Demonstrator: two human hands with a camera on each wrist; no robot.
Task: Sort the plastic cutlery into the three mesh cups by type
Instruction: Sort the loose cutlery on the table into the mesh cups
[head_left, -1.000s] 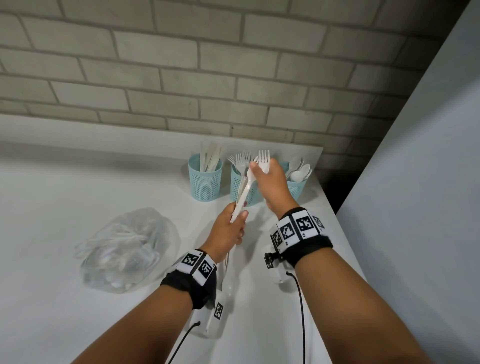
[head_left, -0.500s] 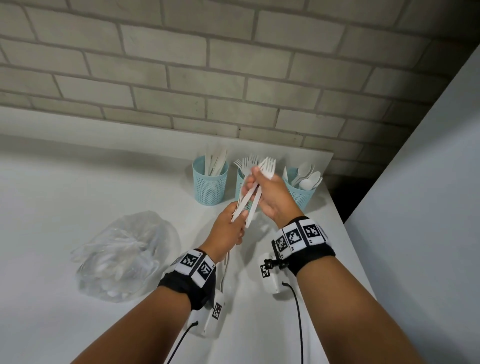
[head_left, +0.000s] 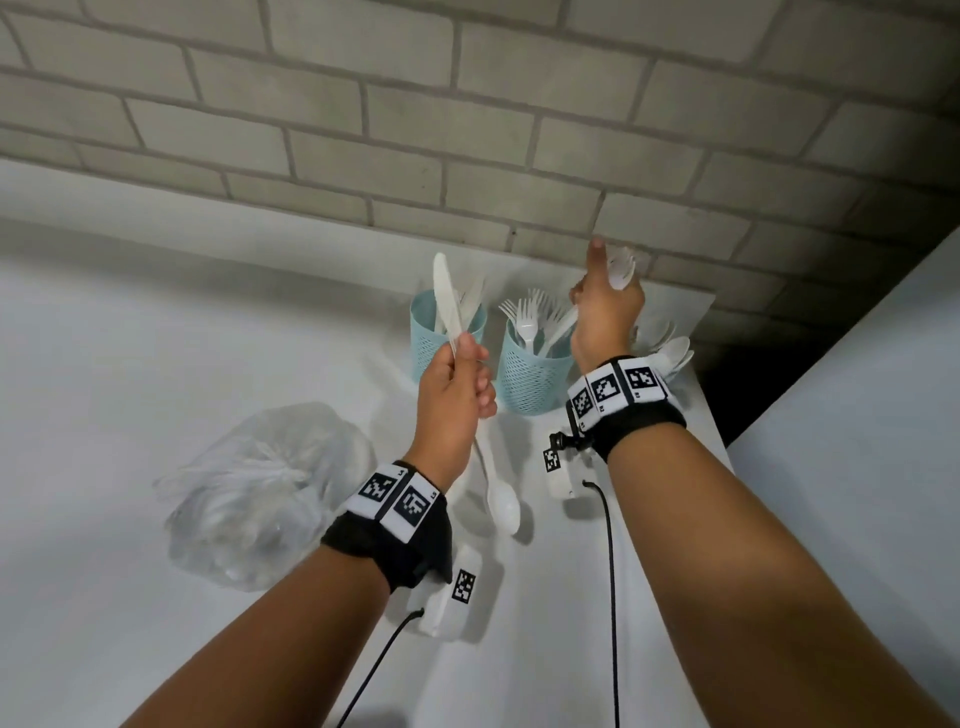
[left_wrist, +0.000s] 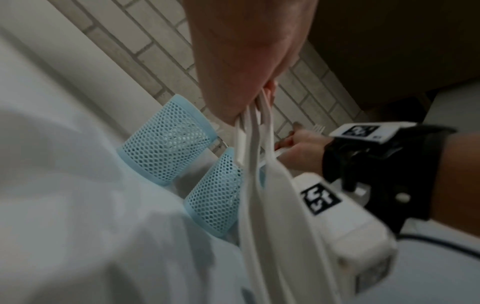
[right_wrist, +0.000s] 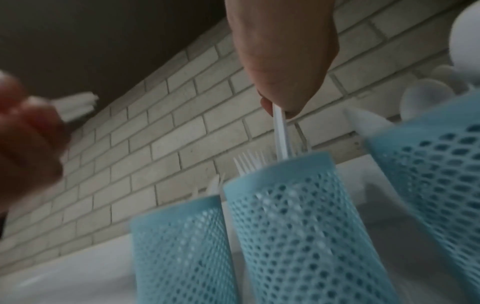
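Note:
Three light-blue mesh cups stand by the brick wall: the left cup holds knives, the middle cup forks, and the right cup spoons, mostly hidden behind my right wrist in the head view. My left hand grips a white knife pointing up and a white spoon hanging down. My right hand pinches a white fork with its tines up. The fork's handle dips into the mouth of the middle cup.
A clear plastic bag with more white cutlery lies on the white counter to the left of my left arm. A grey wall panel closes off the right side, and the counter's right edge runs just past the cups.
My hands have separated. The right hand drew the fork out of the left hand's bundle and lifted it over the middle cup. The left hand moved left with the knife and spoon.

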